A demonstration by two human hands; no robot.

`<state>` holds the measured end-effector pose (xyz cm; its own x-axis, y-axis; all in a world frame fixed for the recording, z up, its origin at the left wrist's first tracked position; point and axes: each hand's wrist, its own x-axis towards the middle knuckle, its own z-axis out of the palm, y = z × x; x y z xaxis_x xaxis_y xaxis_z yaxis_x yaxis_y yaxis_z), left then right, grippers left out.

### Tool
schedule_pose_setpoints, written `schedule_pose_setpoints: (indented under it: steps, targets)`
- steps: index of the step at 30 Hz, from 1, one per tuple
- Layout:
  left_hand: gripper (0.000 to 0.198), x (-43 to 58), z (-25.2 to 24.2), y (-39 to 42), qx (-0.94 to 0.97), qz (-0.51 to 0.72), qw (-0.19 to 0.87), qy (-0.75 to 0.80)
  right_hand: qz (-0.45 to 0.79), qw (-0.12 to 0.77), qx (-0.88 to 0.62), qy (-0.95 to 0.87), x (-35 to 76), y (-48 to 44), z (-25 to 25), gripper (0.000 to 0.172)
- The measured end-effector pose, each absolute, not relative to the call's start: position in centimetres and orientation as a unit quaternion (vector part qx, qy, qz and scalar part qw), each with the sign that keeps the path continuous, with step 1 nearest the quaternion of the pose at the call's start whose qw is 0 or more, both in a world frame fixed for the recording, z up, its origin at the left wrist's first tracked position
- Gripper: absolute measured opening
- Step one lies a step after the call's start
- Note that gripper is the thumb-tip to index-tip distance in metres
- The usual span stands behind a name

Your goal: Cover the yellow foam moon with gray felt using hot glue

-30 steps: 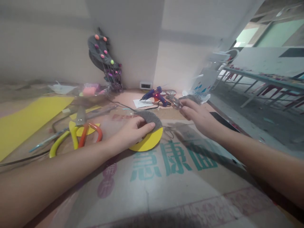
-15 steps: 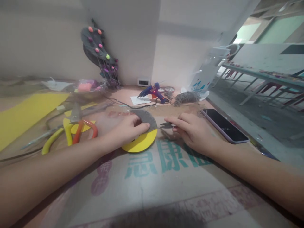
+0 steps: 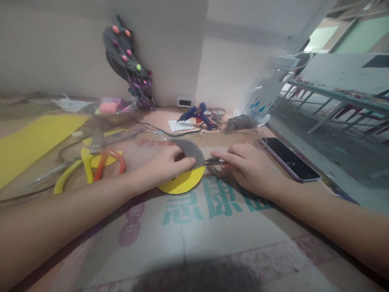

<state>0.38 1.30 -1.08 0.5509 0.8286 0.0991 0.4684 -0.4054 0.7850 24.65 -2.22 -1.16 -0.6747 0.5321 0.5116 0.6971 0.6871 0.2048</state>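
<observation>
Printed cardboard (image 3: 231, 239) lies on our table (image 3: 161, 114); there our left grip (image 3: 165, 164) clamps the yellow disc (image 3: 185, 182), our right grip (image 3: 247, 166) the snips (image 3: 211, 161) beside it. A far table (image 3: 334, 96) (littered on top) stands on grey floor (image 3: 287, 125).

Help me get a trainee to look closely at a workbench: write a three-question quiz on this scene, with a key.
1. True or false: the left hand rests on the glue gun.

2. What does the right hand hold?
A) the grey yarn bundle
B) a small dark pointed tool
C) a paper sheet

3. Fill in: from the wearer's viewpoint, the phone lies to the ____ of the right hand.

Key:
1. False; it rests on the yellow disc and its grey covering.
2. B
3. right
</observation>
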Motion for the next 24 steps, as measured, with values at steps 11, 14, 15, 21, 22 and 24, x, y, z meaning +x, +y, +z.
schedule_pose_setpoints:
  steps: [11,14,15,21,22,24]
  targets:
    - [0.024,0.38,-1.27,1.40,0.808,0.244,0.370,0.388,-0.210,0.193,-0.338,-0.897,24.20,-2.60,-1.02,0.031]
    - [0.025,0.36,-1.36,1.43,0.810,0.241,0.366,0.389,-0.213,0.187,-0.340,-0.897,24.18,-2.57,-1.06,0.030]
    - [0.025,0.35,-1.39,1.44,0.812,0.240,0.364,0.388,-0.213,0.186,-0.341,-0.897,24.16,-2.57,-1.08,0.030]
    - [0.026,0.30,-1.48,1.39,0.817,0.245,0.361,0.376,-0.207,0.192,-0.347,-0.894,24.05,-2.58,-1.18,0.029]
    - [0.026,0.31,-1.49,1.38,0.816,0.246,0.363,0.376,-0.205,0.197,-0.346,-0.894,24.04,-2.58,-1.19,0.028]
    - [0.027,0.31,-1.51,1.38,0.816,0.243,0.365,0.376,-0.200,0.205,-0.345,-0.894,24.02,-2.59,-1.21,0.027]
